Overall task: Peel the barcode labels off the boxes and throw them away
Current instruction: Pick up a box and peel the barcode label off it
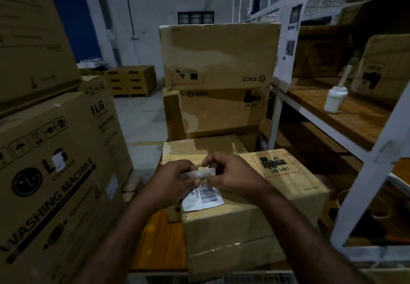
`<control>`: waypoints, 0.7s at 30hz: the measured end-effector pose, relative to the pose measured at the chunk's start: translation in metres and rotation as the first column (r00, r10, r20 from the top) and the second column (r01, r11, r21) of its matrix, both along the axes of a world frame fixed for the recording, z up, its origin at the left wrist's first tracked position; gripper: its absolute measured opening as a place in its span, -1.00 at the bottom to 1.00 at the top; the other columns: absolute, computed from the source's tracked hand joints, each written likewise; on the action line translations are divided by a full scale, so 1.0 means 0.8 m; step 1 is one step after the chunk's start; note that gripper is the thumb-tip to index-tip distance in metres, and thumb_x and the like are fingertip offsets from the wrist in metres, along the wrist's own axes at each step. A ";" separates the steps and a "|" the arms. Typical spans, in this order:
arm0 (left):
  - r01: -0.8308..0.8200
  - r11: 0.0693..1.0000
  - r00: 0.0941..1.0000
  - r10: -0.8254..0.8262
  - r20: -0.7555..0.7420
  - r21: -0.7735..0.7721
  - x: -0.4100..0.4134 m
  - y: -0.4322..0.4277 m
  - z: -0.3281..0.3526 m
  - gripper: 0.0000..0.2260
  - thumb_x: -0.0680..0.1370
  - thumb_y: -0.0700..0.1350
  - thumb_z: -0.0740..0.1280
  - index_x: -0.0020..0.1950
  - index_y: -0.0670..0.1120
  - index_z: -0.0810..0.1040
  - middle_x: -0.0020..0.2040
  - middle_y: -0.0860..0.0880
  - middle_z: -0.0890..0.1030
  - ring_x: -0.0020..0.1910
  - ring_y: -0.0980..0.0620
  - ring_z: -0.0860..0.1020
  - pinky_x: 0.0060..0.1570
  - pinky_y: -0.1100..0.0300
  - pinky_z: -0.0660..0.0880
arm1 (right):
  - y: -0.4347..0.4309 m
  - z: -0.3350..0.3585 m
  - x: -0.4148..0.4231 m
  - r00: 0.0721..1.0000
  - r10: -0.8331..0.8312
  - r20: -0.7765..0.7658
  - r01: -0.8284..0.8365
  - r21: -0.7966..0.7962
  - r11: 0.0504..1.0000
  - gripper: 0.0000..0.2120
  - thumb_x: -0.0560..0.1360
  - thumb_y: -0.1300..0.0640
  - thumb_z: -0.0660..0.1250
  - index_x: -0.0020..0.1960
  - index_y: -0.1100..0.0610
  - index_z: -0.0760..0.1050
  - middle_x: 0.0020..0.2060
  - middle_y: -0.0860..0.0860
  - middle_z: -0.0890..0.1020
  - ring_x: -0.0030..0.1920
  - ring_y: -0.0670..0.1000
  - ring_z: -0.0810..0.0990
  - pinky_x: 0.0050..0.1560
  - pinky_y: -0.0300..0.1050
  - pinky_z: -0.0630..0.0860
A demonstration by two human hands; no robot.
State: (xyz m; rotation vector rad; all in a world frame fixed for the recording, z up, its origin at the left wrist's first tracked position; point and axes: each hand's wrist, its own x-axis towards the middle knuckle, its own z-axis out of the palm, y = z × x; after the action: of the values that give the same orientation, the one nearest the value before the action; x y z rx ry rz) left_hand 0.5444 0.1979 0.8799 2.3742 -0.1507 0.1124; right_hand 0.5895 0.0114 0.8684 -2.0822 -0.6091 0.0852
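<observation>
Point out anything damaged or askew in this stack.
The top box sits upside down: its PICO logo reads inverted, and its front is scuffed with pale torn patches. Lower down, the label is crumpled at its top edge, pinched by the left hand and right hand.

We are holding our left hand point(170, 181) and right hand point(235, 176) side by side above a brown cardboard box point(244, 228), both pinching the white paper barcode label point(203, 196) lying on its top. Behind it, stacked brown cardboard cartons point(219, 57) are standing; big printed washing-machine cartons point(51, 173) are standing left, a white metal shelving rack point(381, 157) right, carrying a white plastic bottle point(335, 99).
</observation>
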 end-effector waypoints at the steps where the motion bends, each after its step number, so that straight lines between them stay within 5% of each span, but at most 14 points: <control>1: -0.002 1.000 1.000 0.003 0.015 -0.009 -0.002 0.000 -0.001 -0.97 0.53 -0.09 0.43 -0.05 0.00 0.61 -0.13 0.03 0.64 -0.12 0.05 0.59 -0.11 0.03 0.57 | 0.000 0.001 0.000 1.000 0.013 0.013 -0.012 -0.035 0.999 -0.73 0.33 0.06 0.51 0.01 -0.08 0.60 -0.15 -0.09 0.64 -0.11 -0.08 0.65 -0.11 0.04 0.66; 8: 0.007 0.994 0.998 -0.001 0.056 -0.113 -0.009 0.003 -0.006 -0.90 0.50 -0.12 0.46 -0.12 0.08 0.59 -0.17 0.05 0.64 -0.16 0.06 0.61 -0.15 0.02 0.60 | -0.001 0.003 0.005 0.997 0.056 0.057 -0.050 -0.110 0.993 -0.89 0.31 -0.02 0.52 -0.29 -0.11 0.59 -0.21 -0.11 0.58 -0.12 -0.07 0.60 -0.11 0.09 0.60; 14: -0.029 0.970 0.998 0.014 -0.066 -0.243 -0.011 0.012 -0.006 -0.55 0.42 -0.09 0.54 0.25 0.16 0.49 0.12 0.06 0.59 0.09 0.04 0.59 0.02 0.06 0.64 | -0.003 0.002 0.005 0.997 0.065 -0.034 -0.066 -0.035 0.997 -0.94 0.36 0.05 0.51 -0.18 -0.02 0.66 -0.22 -0.02 0.70 -0.17 -0.03 0.70 -0.16 0.08 0.64; 21: 0.027 0.985 0.994 -0.045 -0.102 -0.173 -0.013 0.008 0.001 -0.66 0.42 -0.11 0.54 0.09 0.17 0.54 0.06 0.10 0.62 0.06 0.05 0.59 0.04 0.01 0.63 | -0.006 0.005 0.001 0.994 0.075 -0.073 -0.073 0.035 0.997 -0.90 0.42 0.15 0.50 -0.08 0.13 0.68 -0.19 0.04 0.72 -0.15 -0.01 0.71 -0.13 0.06 0.64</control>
State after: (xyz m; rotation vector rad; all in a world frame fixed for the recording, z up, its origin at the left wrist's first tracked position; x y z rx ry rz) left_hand 0.5338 0.2046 0.8804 2.1984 -0.1279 -0.0178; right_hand 0.5901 0.0068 0.8724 -2.0165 -0.6382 0.1933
